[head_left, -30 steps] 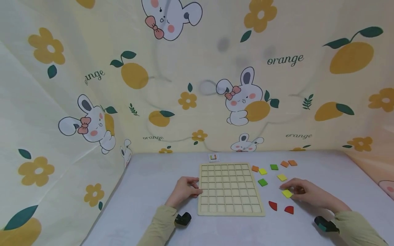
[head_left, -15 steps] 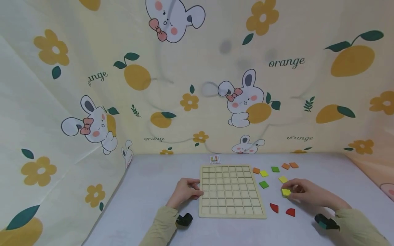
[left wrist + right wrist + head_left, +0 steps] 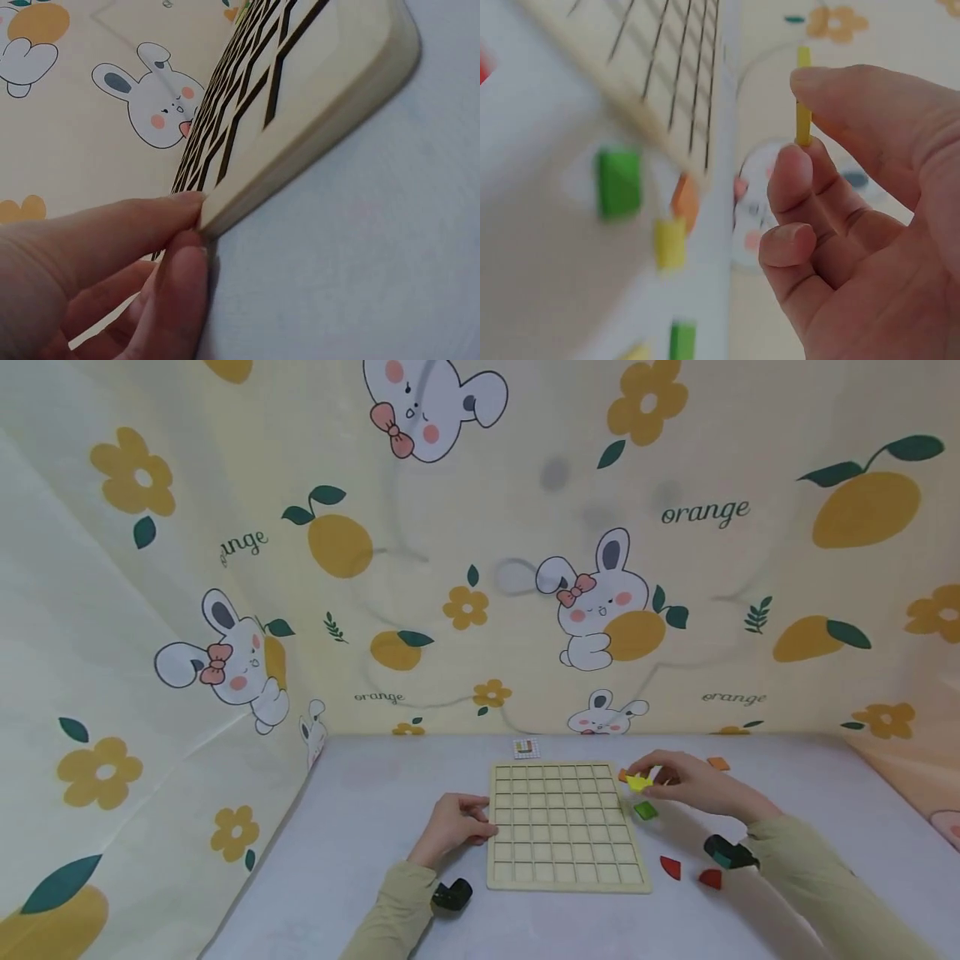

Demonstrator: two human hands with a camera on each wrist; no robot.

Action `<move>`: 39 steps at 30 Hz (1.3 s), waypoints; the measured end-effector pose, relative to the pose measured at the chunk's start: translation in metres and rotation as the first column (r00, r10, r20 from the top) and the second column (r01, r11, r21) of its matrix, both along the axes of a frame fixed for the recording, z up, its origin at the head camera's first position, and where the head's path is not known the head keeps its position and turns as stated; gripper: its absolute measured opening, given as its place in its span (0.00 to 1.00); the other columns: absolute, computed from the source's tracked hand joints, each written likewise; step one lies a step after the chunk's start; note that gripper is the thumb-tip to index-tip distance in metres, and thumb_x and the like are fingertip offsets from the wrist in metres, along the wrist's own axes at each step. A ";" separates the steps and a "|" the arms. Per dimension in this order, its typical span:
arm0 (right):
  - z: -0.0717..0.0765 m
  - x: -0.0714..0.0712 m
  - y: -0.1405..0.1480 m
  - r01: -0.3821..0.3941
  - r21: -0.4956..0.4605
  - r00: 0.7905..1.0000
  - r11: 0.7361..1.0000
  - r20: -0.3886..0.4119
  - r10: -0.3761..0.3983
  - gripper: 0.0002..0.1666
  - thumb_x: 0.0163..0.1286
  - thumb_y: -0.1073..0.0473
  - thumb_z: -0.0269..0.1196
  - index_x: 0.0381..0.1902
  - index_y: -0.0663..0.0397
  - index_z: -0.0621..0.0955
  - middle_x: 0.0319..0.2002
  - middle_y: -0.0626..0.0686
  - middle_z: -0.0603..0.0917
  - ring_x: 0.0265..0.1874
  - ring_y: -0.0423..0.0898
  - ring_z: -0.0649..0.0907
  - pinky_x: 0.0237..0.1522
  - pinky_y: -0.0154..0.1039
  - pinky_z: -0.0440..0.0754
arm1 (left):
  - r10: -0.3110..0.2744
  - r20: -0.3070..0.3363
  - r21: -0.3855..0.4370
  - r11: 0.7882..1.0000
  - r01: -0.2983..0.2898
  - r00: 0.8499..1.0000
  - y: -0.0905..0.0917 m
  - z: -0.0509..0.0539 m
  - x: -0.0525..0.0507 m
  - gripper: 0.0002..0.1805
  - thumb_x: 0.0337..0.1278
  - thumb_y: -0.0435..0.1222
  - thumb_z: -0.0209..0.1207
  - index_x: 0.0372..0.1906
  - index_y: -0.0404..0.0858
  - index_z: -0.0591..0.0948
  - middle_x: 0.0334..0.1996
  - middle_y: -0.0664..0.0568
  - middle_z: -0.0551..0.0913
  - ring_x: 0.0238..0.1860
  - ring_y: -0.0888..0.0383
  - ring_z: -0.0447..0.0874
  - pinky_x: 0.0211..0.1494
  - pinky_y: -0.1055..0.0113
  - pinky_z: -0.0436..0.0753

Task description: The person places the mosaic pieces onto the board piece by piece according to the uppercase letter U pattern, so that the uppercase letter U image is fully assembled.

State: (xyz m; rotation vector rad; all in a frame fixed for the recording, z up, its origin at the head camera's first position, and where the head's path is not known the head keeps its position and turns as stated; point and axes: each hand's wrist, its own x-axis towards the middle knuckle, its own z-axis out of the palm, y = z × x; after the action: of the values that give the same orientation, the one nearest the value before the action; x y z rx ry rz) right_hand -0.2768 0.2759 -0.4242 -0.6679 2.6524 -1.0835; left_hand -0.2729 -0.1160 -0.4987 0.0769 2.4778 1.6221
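A pale wooden grid board lies flat, its cells bare. At its left edge the left hand holds the rim; in the left wrist view thumb and finger of the left hand meet at the edge of the board. Beyond the board's right edge is the right hand. In the right wrist view the right hand pinches a thin yellow piece on edge between thumb and fingertips, above the table. Below it lie a green piece, an orange piece and another yellow piece.
Two red quarter-round pieces lie right of the board's near part. An orange piece is beyond the right hand. A small patterned card lies behind the board, before the printed cloth backdrop.
The right hand has moved left and away from the body with a yellow piece, from the right of the scattered pieces to near the board's far right corner. The left hand keeps its place at the board.
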 end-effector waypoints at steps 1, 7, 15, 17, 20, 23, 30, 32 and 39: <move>0.000 -0.003 -0.007 -0.018 -0.013 1.000 1.000 -0.006 0.018 0.20 0.66 0.56 0.65 0.56 0.52 0.78 0.44 0.51 0.78 0.35 0.49 0.77 0.34 0.35 0.78 | 0.001 0.003 0.002 1.000 -0.001 1.000 0.000 0.000 0.000 0.29 0.39 0.25 0.73 0.54 0.30 0.79 0.27 0.49 0.80 0.23 0.59 0.82 0.27 0.67 0.85; -0.012 -0.022 -0.053 -0.101 -0.092 0.995 0.991 -0.032 0.099 0.19 0.67 0.59 0.64 0.55 0.56 0.79 0.43 0.52 0.78 0.33 0.48 0.78 0.35 0.35 0.79 | 0.012 0.023 0.016 1.000 -0.013 1.000 -0.001 0.001 0.003 0.29 0.39 0.25 0.73 0.53 0.29 0.80 0.26 0.48 0.80 0.21 0.59 0.80 0.25 0.67 0.84; -0.028 -0.034 -0.103 -0.199 -0.119 0.979 0.973 -0.060 0.193 0.17 0.68 0.61 0.62 0.54 0.58 0.79 0.43 0.52 0.79 0.34 0.45 0.79 0.39 0.36 0.80 | 0.000 0.009 0.018 1.000 0.000 1.000 0.000 0.002 0.004 0.29 0.38 0.25 0.73 0.53 0.29 0.80 0.24 0.48 0.81 0.20 0.58 0.79 0.24 0.68 0.84; -0.028 -0.036 -0.113 -0.208 -0.120 0.977 0.971 -0.074 0.200 0.17 0.68 0.62 0.63 0.53 0.60 0.79 0.43 0.53 0.79 0.34 0.46 0.79 0.39 0.37 0.80 | 0.001 0.006 0.016 1.000 -0.001 1.000 0.000 0.003 0.004 0.29 0.38 0.25 0.73 0.53 0.29 0.80 0.24 0.48 0.81 0.20 0.58 0.79 0.24 0.67 0.84; -0.029 -0.040 -0.127 -0.201 -0.120 0.978 0.972 -0.085 0.192 0.17 0.67 0.63 0.63 0.53 0.60 0.79 0.42 0.55 0.79 0.33 0.46 0.79 0.38 0.37 0.80 | 0.005 0.013 0.017 1.000 -0.005 1.000 0.000 0.005 0.004 0.29 0.38 0.25 0.73 0.53 0.29 0.80 0.24 0.48 0.81 0.20 0.58 0.79 0.25 0.67 0.84; -0.034 -0.044 -0.138 -0.183 -0.119 0.981 0.976 -0.083 0.174 0.16 0.67 0.64 0.63 0.53 0.60 0.79 0.41 0.55 0.78 0.31 0.45 0.78 0.36 0.36 0.79 | 0.001 0.015 0.011 1.000 -0.001 1.000 -0.001 0.006 0.004 0.29 0.39 0.25 0.73 0.54 0.30 0.79 0.24 0.48 0.81 0.20 0.59 0.79 0.24 0.67 0.84; -0.051 -0.050 -0.158 -0.156 -0.099 0.983 0.983 -0.115 0.145 0.16 0.65 0.65 0.64 0.50 0.61 0.80 0.39 0.54 0.77 0.27 0.42 0.76 0.32 0.34 0.77 | -0.020 0.015 0.010 1.000 0.020 1.000 -0.001 0.006 0.004 0.29 0.39 0.26 0.73 0.54 0.29 0.79 0.24 0.48 0.82 0.20 0.59 0.80 0.24 0.68 0.83; -0.054 -0.050 -0.162 -0.153 -0.103 0.982 0.983 -0.125 0.140 0.16 0.64 0.66 0.65 0.50 0.61 0.81 0.39 0.56 0.78 0.27 0.42 0.76 0.32 0.34 0.77 | -0.023 0.020 0.018 1.000 0.022 1.000 -0.001 0.005 0.003 0.29 0.39 0.26 0.73 0.53 0.29 0.79 0.24 0.48 0.81 0.20 0.59 0.80 0.24 0.68 0.83; -0.056 -0.052 -0.168 -0.095 -0.080 0.987 0.992 -0.136 0.083 0.15 0.62 0.68 0.66 0.48 0.63 0.82 0.38 0.56 0.79 0.33 0.46 0.76 0.36 0.38 0.76 | -0.043 0.007 0.036 0.998 0.043 0.999 0.000 0.003 0.003 0.28 0.40 0.25 0.72 0.54 0.29 0.79 0.24 0.48 0.82 0.21 0.59 0.81 0.26 0.67 0.84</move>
State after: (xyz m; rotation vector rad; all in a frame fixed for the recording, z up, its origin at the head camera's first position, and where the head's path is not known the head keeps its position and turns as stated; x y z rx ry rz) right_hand -0.3288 0.1080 -0.4804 -0.8963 2.6680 -1.1729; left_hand -0.2700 -0.1161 -0.4955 0.1275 2.4249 1.6467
